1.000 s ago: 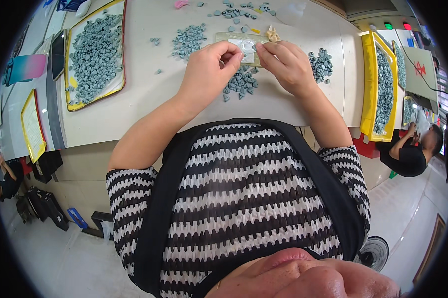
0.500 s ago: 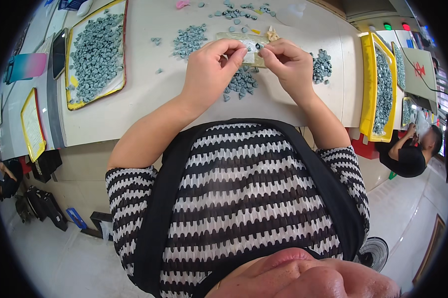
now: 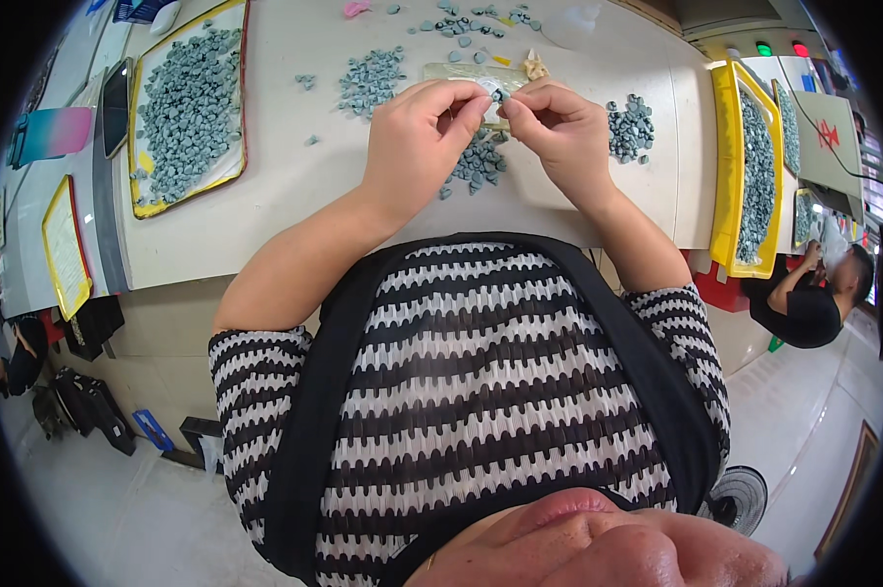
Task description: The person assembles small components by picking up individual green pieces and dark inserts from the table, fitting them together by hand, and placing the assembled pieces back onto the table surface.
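My left hand (image 3: pixel 420 137) and my right hand (image 3: pixel 561 132) meet over the table, each closed in a pinch. Between their fingertips are small grey-green stone-like pieces (image 3: pixel 498 95), pressed together or nearly so; the fingers hide most of them. Beneath the hands lies a flat pale greenish board (image 3: pixel 446 71) with something white on it. Just nearer to me is a loose pile of similar pieces (image 3: pixel 477 166). Other piles of them lie left of my left hand (image 3: pixel 371 80) and right of my right hand (image 3: pixel 630 129).
A yellow-rimmed tray (image 3: pixel 247 108) heaped with pieces lies at left, beside a dark flat device (image 3: pixel 117 106). At right stands a yellow tub (image 3: pixel 726 176) full of pieces. Scattered pieces (image 3: pixel 461 41) and a clear plastic item (image 3: pixel 571 26) lie farther back. Another person (image 3: pixel 803 308) sits far right.
My hands have come closer together, so the two pieces that were apart at my fingertips now meet or nearly meet. The right hand shifted slightly left.
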A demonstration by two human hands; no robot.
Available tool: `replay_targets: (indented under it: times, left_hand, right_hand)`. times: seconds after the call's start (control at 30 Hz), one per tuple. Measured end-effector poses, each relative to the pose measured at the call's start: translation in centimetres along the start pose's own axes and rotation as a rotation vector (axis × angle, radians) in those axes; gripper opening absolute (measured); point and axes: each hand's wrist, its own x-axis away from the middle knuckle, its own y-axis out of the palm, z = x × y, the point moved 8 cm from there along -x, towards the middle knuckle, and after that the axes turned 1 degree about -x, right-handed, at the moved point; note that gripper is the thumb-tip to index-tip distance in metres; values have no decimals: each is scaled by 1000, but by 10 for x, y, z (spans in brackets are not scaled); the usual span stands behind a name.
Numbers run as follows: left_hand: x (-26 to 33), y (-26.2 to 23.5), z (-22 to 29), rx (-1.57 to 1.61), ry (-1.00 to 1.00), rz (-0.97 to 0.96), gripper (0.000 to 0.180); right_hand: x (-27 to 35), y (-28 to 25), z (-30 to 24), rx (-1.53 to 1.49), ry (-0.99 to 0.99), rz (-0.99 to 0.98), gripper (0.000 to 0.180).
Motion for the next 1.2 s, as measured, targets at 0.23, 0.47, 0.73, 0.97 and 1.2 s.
replay_targets:
  times: [0.23, 0.47, 0.73, 0.97, 1.2]
  left_hand:
    - [5, 0, 29, -245, 397, 80, 10]
    - [5, -1, 36, -278, 448, 67, 11]
    - [9, 16, -14, -266, -22, -433, 13]
    - [-3, -2, -23, -370, -12, -280, 11]
    - [-20, -24, -36, -703, 193, -86, 16]
  right_hand:
    - [8, 8, -42, 421, -520, 92, 11]
    - [4, 3, -45, 437, -577, 26, 11]
    - [-26, -66, -13, 814, -91, -169, 16]
    - [-21, -121, 19, 1198, 305, -34, 15]
    - [-24, -117, 23, 1083, 266, -62, 15]
